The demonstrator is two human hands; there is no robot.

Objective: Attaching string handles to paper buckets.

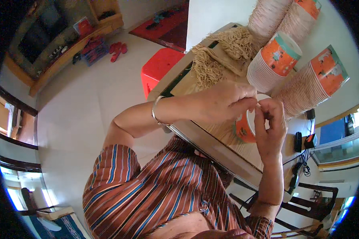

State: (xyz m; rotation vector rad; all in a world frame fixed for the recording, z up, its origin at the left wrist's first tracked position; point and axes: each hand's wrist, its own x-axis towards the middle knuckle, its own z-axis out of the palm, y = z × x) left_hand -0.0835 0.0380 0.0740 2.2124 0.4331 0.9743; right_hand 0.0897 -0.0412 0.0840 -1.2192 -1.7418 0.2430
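Nearest, a striped shirt [155, 195] in rust, blue and white filling the lower frame, both forearms rising from it

Left hand [223, 101], silver bangle [157, 113] on the wrist, fingertips pinched shut at the white rim of one orange paper cup [245, 127]; right hand [270, 127] close against it, thumb and forefinger pinched on the same rim, hands touching above the cup. Cup on its side over the wooden table [227, 137], mouth turned toward the right hand, partly hidden behind both hands

Just beyond, four long stacks of nested orange-and-teal paper cups lying on the table: one [273, 59] directly behind the hands, one [313, 79] to the right, two more [267, 14] [301, 16] farther back. Left of the stacks, two bundles of tan string loops [205, 65] [235, 42] heaped on the tabletop

At the right table edge, two small black devices [303, 139] with cables

Beyond the table, one red plastic stool [159, 67] on pale floor; farther, a red mat [163, 26], a pair of red slippers [117, 49] and a low wooden shelf [64, 55]
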